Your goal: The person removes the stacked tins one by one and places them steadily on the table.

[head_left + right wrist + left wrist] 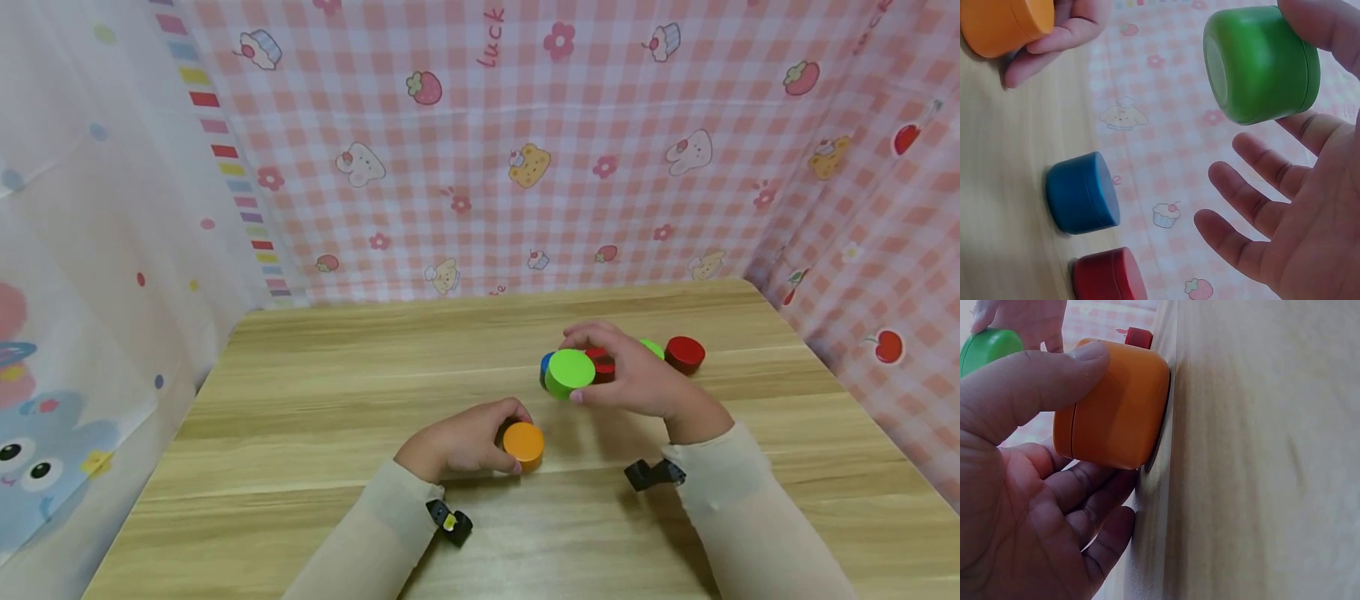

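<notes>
My left hand grips an orange round lidded tin between thumb and fingers. In the left wrist view the orange tin is upright, its base at the wooden tabletop. Farther right, my right hand pinches a light green tin of the same kind. The right wrist view shows that green tin held up off the table, thumb on the lid side, the other fingers spread below. A blue tin and a red tin stand on the table beyond, partly hidden in the head view.
Another green tin, mostly behind the right hand, and a second red tin stand at the back right of the wooden table. A pink checked cloth hangs behind the table's back edge. Black wrist cameras sit on both sleeves.
</notes>
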The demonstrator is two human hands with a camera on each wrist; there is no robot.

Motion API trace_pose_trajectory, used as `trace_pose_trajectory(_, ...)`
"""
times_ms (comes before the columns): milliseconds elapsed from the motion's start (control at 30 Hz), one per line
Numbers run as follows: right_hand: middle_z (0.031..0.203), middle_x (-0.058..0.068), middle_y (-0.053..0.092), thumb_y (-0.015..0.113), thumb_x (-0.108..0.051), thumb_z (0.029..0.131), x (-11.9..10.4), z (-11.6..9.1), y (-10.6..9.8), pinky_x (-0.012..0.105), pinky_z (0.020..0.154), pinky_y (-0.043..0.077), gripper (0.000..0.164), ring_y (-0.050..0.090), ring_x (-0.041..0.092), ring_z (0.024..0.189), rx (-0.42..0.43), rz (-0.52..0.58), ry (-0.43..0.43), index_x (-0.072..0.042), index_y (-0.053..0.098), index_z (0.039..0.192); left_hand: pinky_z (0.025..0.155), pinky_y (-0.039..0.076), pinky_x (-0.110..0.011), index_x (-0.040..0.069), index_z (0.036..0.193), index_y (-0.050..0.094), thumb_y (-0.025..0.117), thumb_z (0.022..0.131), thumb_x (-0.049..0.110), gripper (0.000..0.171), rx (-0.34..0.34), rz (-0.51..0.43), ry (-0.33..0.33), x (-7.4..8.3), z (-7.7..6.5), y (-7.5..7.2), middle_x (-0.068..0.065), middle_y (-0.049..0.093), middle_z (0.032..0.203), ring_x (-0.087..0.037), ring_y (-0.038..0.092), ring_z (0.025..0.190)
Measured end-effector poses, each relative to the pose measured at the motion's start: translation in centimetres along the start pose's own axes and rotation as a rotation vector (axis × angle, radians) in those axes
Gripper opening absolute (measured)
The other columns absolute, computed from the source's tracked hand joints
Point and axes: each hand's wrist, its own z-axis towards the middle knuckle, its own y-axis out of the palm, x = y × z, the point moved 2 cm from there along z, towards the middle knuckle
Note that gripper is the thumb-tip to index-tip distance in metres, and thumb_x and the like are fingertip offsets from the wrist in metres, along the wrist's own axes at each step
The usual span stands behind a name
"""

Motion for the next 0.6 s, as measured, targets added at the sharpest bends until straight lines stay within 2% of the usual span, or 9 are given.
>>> trace_pose_trajectory(233,0.155,0.015,0.048,0.085,-0.013,0.085,0.0,-0.2,-0.8,0.072,0.114,0.036,0.047,0.044,0.040,0.142,0.029,0.013,0.016,-0.011,0.065,0.127,0.102,0.044,-0.034,0.023,0.122,0.059,0.089,0.083,0.017,0.049,0.000,0.002,0.002,0.0,0.0,0.0,0.009,0.064,0.114,-0.014,0.058,0.104)
trace_pose_trajectory(467,0.151,0.014,0.052,0.086,-0.015,0.087,0.8,-0.4,-1.9,0.067,0.111,0.042,0.047,0.048,0.037,0.137,0.071,-0.014,0.037,-0.009,0.065,0.129,0.104,0.044,-0.036,0.023,0.121,0.060,0.089,0.084,0.017,0.048,-0.002,-0.003,-0.009,0.0,0.0,0.0,0.009,0.064,0.115,-0.015,0.057,0.106)
trace_pose_trajectory(600,0.149,0.015,0.052,0.085,-0.013,0.088,1.1,-0.5,-2.4,0.066,0.111,0.041,0.050,0.051,0.037,0.132,0.092,-0.007,0.055,-0.006,0.063,0.132,0.105,0.044,-0.036,0.022,0.121,0.060,0.090,0.084,0.018,0.048,-0.002,0.001,-0.007,0.0,0.0,0.0,0.009,0.064,0.116,-0.015,0.057,0.106)
